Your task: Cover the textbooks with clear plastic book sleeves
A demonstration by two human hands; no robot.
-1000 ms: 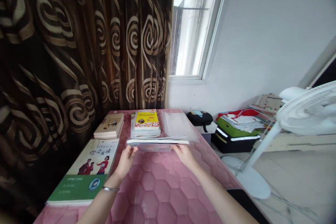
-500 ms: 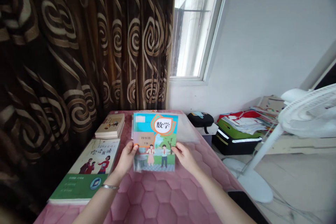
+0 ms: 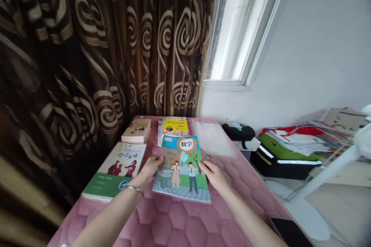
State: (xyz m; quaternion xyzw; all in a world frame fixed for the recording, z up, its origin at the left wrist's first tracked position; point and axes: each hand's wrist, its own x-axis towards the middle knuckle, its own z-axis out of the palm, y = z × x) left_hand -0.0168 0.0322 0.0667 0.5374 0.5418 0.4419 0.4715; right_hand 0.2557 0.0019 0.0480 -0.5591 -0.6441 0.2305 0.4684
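Note:
A maths textbook (image 3: 181, 170) with a blue and green cover and two cartoon children lies tilted low over the pink quilted surface (image 3: 171, 222). My left hand (image 3: 150, 170) pinches its left edge, and my right hand (image 3: 213, 173) grips the right edge. Whether the book touches the surface I cannot tell. Just behind it is a yellow and orange book (image 3: 175, 125), partly covered by the textbook's top. Left of my left hand lies a large green and white book (image 3: 116, 170), with a small stack of tan books (image 3: 136, 130) beyond it.
Clear plastic sheets (image 3: 213, 137) lie at the back right. A dark phone (image 3: 290, 232) rests by the right edge. On the floor side stand a white fan (image 3: 324, 177) and a black and green box (image 3: 285, 164) under papers. A patterned curtain (image 3: 116, 46) hangs at the left.
The textbook has come down from an upright hold and now leans back flatter, uncovering the yellow book behind. Both hands still hold its sides. The view has turned left.

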